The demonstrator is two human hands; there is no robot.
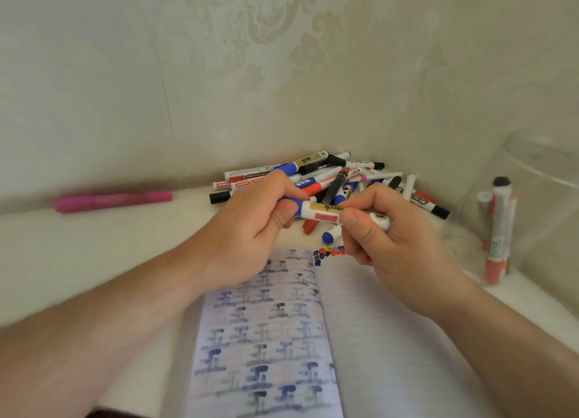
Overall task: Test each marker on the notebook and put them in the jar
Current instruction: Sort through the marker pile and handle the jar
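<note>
Notebook [360, 339] first: it lies open on the white worktop [94, 245], at the near edge between the person's forearms. Its left page is covered in rows of bluish printed marks, and its right page is lined and mostly bare. That keeps a writing surface directly under the hands. A short row of blue, black and red test dabs [329, 253] sits at the top of the right page by the spine.

The glass jar [532, 204] stands at the right edge of the worktop. A few markers [498, 229] are already upright inside it, so some of the work looks done.

The pile of markers [329, 179] fills the far corner where the two walls meet, a loose heap of blue, red and black caps within reach of both hands. A pink marker [112, 200] lies apart along the far edge to the left.

The held marker [329, 212] is level above the top of the notebook, just in front of the pile. The left hand [250, 229] has its grip curled round the blue cap end. The right hand [385, 229] grips the white barrel, with thumb and fingers wrapped round it. With one hand on each end, the cap is probably about to be pulled off for a test stroke, though pressing it back on would look the same.
</note>
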